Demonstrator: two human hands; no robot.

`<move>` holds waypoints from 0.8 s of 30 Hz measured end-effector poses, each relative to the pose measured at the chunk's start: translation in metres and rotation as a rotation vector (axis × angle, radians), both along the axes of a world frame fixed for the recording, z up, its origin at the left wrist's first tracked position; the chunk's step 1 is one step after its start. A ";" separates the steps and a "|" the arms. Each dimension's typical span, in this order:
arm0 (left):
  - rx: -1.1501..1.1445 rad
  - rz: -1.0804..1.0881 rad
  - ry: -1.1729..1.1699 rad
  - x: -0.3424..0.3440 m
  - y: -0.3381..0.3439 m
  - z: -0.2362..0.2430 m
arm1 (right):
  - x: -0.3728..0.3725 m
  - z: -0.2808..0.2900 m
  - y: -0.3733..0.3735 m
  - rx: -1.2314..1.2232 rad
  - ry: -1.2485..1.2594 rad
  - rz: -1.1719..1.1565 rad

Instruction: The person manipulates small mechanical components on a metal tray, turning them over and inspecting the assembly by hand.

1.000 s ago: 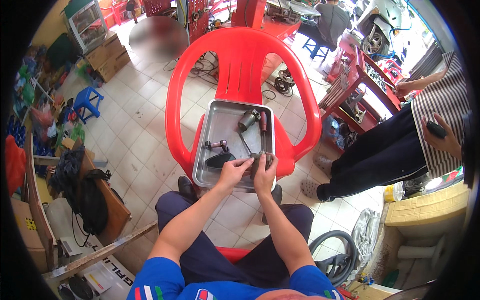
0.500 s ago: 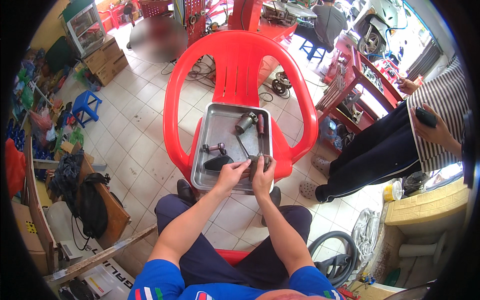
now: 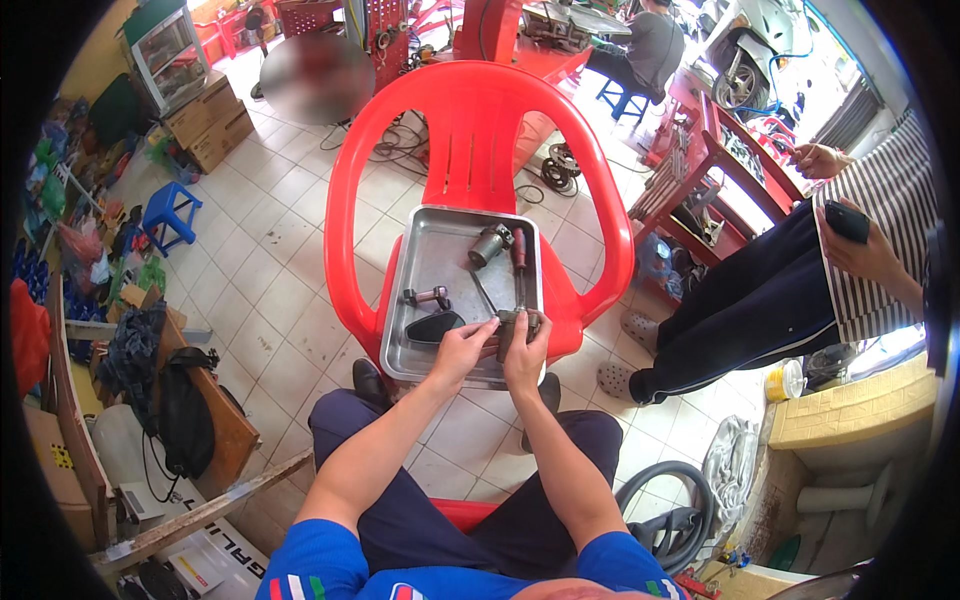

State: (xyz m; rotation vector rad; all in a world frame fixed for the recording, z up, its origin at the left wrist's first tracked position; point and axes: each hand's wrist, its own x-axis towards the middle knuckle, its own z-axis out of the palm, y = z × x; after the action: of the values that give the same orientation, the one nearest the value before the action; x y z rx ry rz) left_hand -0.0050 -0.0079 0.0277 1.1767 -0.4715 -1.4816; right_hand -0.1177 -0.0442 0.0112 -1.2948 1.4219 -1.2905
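Observation:
A shallow metal tray (image 3: pixel 407 268) rests on the red plastic chair's seat in front of me. Over its near right part, my right hand (image 3: pixel 524 360) is closed round a dark metal part (image 3: pixel 513 328), whose exact kind is hard to make out. My left hand (image 3: pixel 463 349) pinches at the left side of the same part, fingertips together. Beyond the hands lie a red-handled screwdriver (image 3: pixel 519 248), a thin dark rod (image 3: pixel 484 291) and a cylindrical metal piece (image 3: pixel 489 246). Nearer the tray's left side are a small pinkish metal fitting (image 3: pixel 428 296) and a black rounded piece (image 3: pixel 434 327).
The red chair's armrests (image 3: pixel 617 240) curve round the tray. On the right stands a person in a striped top (image 3: pixel 885 220), holding a black phone (image 3: pixel 847 222). A red tool rack (image 3: pixel 715 150) is behind them. A blue stool (image 3: pixel 172 215) stands left on the tiles.
My hands stay almost still on the metal part. The standing person's hands, one with the phone, have shifted slightly.

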 end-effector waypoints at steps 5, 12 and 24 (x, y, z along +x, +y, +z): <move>-0.009 0.046 0.052 0.000 0.002 0.005 | 0.001 0.002 -0.001 -0.014 -0.006 -0.019; -0.009 -0.030 0.008 0.000 0.000 0.004 | 0.000 0.001 -0.001 0.025 0.001 -0.001; -0.008 -0.028 0.018 -0.001 0.001 0.003 | 0.000 -0.002 -0.002 0.023 0.009 0.000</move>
State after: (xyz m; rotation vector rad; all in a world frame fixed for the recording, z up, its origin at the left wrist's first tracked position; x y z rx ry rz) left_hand -0.0057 -0.0069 0.0306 1.1541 -0.4834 -1.5117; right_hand -0.1172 -0.0465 0.0096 -1.2867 1.4387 -1.2661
